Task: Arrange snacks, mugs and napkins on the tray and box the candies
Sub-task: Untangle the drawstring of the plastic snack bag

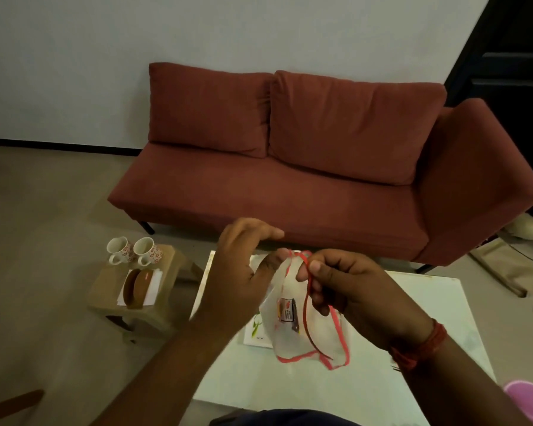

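Note:
I hold a sheer white pouch (pixel 293 339) with red trim above the pale table (pixel 413 302). My left hand (pixel 243 272) pinches its top edge at the left. My right hand (pixel 348 287) grips the red drawstring at the pouch's mouth. A wrapped candy (pixel 287 312) shows through the fabric. Under the pouch lies a flat white box or card (pixel 256 330), partly hidden. On a small wooden stool (pixel 163 315) at the left stand two flowered mugs (pixel 135 251), and a brown plate (pixel 137 287) rests on white napkins (pixel 154 284).
A red sofa (pixel 290 179) stands beyond the table against the wall. A pink object (pixel 526 395) peeks in at the bottom right. Bags and clutter lie on the floor at the far right (pixel 505 265). A wooden piece (pixel 13 407) shows at the bottom left.

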Available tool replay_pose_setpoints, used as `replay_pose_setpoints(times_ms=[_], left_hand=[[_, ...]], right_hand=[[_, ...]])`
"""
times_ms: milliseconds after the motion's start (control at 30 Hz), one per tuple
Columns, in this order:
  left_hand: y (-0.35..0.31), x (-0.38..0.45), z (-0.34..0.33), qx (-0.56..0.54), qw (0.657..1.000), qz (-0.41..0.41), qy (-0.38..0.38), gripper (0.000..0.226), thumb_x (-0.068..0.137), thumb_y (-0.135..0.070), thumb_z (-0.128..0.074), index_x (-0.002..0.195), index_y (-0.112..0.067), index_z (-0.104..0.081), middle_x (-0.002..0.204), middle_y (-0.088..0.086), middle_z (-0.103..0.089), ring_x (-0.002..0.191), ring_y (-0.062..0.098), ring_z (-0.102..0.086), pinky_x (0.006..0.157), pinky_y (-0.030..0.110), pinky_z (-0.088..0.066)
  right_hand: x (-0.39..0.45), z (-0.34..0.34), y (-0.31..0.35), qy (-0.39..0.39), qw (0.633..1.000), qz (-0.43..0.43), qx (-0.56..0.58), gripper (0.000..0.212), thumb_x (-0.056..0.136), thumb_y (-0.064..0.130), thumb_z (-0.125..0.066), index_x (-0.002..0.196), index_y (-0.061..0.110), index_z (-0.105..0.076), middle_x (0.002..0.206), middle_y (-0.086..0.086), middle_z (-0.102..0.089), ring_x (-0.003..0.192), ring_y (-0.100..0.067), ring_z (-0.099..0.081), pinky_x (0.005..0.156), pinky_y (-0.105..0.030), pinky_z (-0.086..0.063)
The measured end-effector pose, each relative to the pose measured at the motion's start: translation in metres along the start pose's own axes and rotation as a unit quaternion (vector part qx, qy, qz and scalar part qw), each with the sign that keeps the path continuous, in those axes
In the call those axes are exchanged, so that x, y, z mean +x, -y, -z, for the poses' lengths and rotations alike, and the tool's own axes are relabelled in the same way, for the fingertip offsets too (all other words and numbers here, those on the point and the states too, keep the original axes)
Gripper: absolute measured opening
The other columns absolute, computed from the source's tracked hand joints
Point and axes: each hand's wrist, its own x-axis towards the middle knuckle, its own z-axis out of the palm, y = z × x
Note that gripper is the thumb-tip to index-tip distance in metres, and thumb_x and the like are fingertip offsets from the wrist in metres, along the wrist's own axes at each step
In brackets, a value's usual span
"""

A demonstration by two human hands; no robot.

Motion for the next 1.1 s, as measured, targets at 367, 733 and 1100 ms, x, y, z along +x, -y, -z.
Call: replay_pose_setpoints(times_ms=[367,733,1100], left_hand=[[-0.017,-0.033,-0.028,-0.171,0.932,0.273,0.168,0.011,0.096,-0.033,-0.052,0.091,-0.029,-0.062,0.085,-0.009,-0.072,0.075,0.011,-0.072,0.076,0.027,-0.061],[-0.023,-0.035,-0.042,-0.19,0.921,0.294,0.17,0.008,0.094,-0.035,-0.057,0.092,-0.037,-0.065,0.089,-0.015,-0.072,0.086,0.016,-0.072,0.08,0.04,-0.061],[-0.031,-0.029,-0.039,-0.268,0.904,0.296,0.151,0.02,0.098,-0.018,-0.052,0.088,-0.022,-0.069,0.08,-0.005,-0.073,0.082,0.016,-0.071,0.067,0.023,-0.058]], right_hand=[[0.002,-0.008,-0.007,-0.092,0.973,-0.002,-0.212,0.025,0.102,0.022,-0.045,0.09,0.015,-0.066,0.065,-0.001,-0.061,0.057,-0.013,-0.06,0.056,-0.025,-0.052],[-0.004,0.004,-0.007,-0.135,0.952,-0.009,-0.274,0.019,0.099,0.023,-0.049,0.089,0.019,-0.064,0.07,-0.001,-0.065,0.061,-0.014,-0.064,0.062,-0.025,-0.058],[-0.006,0.011,0.001,-0.111,0.955,0.016,-0.275,0.017,0.098,0.016,-0.052,0.088,0.016,-0.065,0.066,0.001,-0.066,0.057,-0.009,-0.066,0.059,-0.021,-0.053]])
